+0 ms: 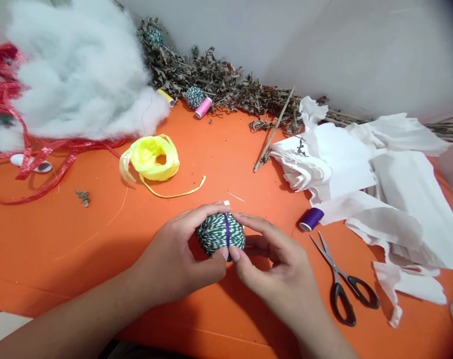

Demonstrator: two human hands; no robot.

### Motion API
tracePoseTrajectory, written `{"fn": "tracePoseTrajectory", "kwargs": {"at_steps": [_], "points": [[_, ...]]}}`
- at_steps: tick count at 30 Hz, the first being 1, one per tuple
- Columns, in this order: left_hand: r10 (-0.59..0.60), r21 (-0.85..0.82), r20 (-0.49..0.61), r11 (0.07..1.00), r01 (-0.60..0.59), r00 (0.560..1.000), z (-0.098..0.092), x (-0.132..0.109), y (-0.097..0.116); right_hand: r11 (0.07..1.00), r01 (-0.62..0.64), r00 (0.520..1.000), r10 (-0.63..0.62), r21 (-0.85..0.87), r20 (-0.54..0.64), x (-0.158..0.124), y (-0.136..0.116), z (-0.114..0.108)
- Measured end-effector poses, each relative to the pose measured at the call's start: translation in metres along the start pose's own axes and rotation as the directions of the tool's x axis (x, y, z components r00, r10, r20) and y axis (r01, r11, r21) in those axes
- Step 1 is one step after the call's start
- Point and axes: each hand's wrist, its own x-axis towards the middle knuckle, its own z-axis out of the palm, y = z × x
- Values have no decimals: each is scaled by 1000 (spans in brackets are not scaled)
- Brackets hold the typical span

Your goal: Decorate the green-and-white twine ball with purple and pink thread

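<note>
- Green-and-white twine ball [215,234], banded by a purple thread [227,230], is held between both hands over the orange table [99,234].
- Left hand [174,262]: fingers curled round the ball.
- Right hand [282,274]: forefinger and thumb clamp the ball, thumb on the thread.
- Purple spool [312,219] and scissors [342,286] lie right of the right fingers.

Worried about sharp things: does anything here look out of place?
A loose needle-like pin lies on the orange table just beyond the twine ball, easy to miss; the scissors lie open nearby.

head-worn view, looking down, close over table [99,234]
</note>
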Motion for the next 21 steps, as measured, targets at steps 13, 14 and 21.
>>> {"fn": "tracePoseTrajectory", "kwargs": {"at_steps": [13,14,21], "points": [[1,-7,10,1000,-1,1000,2,1,-1,998,17,1000,-17,-54,-5,-1,2,0],[3,-9,10,1000,-3,1000,2,1,-1,999,18,1000,-18,-44,-6,-1,2,0],[24,17,8,1000,-24,1000,1,0,-2,1000,13,1000,-13,-15,-2,0,1,0]]}}
